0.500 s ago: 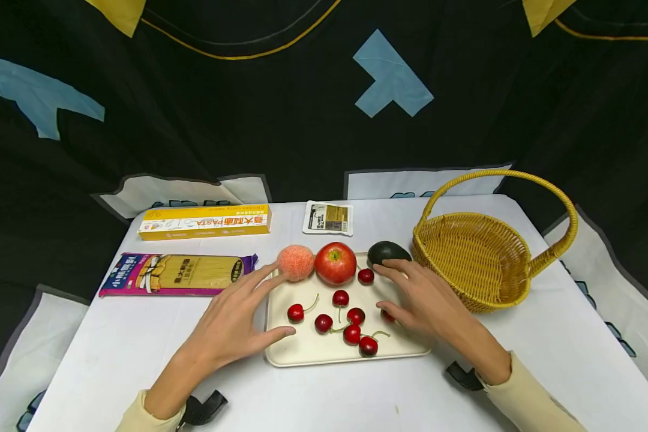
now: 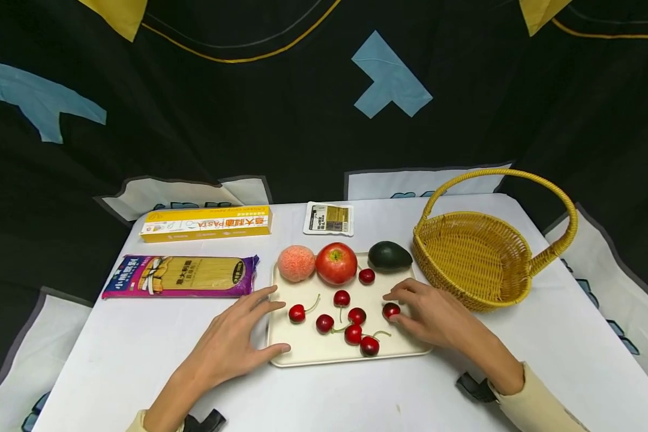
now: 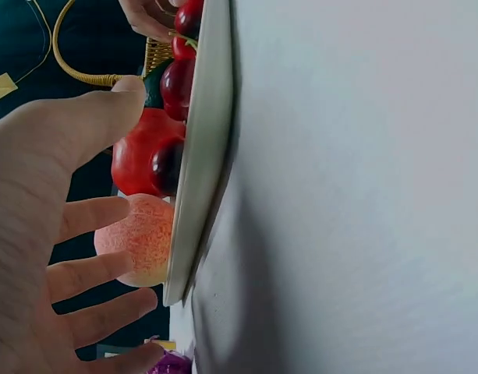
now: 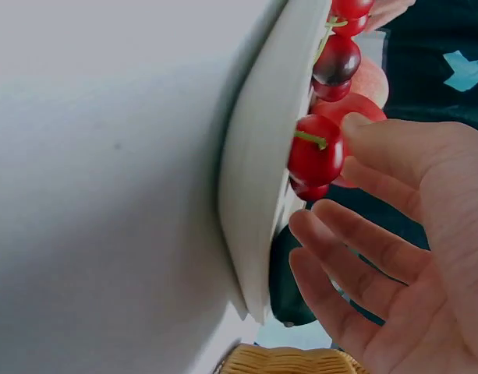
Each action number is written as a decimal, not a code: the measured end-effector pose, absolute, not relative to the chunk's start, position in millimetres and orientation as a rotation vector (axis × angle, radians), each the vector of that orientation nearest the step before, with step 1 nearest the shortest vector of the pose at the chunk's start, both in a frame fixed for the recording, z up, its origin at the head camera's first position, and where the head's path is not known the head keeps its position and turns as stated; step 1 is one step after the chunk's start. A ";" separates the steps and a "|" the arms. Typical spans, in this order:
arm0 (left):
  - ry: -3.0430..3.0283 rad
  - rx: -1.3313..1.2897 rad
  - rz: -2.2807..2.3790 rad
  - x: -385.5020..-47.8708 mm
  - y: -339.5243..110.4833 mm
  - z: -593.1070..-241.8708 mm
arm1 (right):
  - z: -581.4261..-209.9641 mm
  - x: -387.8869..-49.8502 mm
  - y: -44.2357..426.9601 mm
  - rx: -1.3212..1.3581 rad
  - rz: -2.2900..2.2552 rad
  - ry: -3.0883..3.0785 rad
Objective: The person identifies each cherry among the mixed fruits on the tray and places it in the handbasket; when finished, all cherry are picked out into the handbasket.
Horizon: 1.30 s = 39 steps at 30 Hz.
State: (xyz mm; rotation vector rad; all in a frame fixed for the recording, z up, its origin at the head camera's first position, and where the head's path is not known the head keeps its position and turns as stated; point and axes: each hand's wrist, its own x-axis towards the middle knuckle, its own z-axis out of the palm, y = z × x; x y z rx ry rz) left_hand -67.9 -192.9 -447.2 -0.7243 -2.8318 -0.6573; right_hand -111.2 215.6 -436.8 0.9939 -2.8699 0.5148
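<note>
A cream tray [image 2: 324,354] bears a peach [image 2: 296,263], a red apple [image 2: 336,264], an avocado [image 2: 390,256] and several cherries [image 2: 353,334]. Over its left edge hovers my left hand [image 2: 229,339], fingers spread and holding nothing; the left wrist view has the peach beyond those fingers. At the tray's right side, my right hand [image 2: 434,312] has thumb and fingers parted around a single cherry [image 2: 390,310]. In the right wrist view that cherry [image 4: 316,149] lies close to the thumb, with no firm pinch visible.
A yellow wicker basket [image 2: 472,261] with a tall handle stands just right of the tray. To the left lie a purple pasta packet [image 2: 183,276] and a yellow pasta box [image 2: 206,223]. A small sachet [image 2: 329,218] lies behind the tray.
My right hand has drawn back from the avocado toward the right-hand cherry, uncovering both. My left hand has pulled slightly away from the peach, down and left.
</note>
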 end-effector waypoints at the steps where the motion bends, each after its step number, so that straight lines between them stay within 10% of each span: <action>1: -2.832 -0.725 -0.658 -66.1 -192.8 -448.2 | -437.6 -110.8 216.4 0.998 0.533 -2.878; 39: -2.802 -0.694 -0.559 -44.9 -203.2 -462.9 | -413.9 -150.1 259.3 0.949 0.606 -2.422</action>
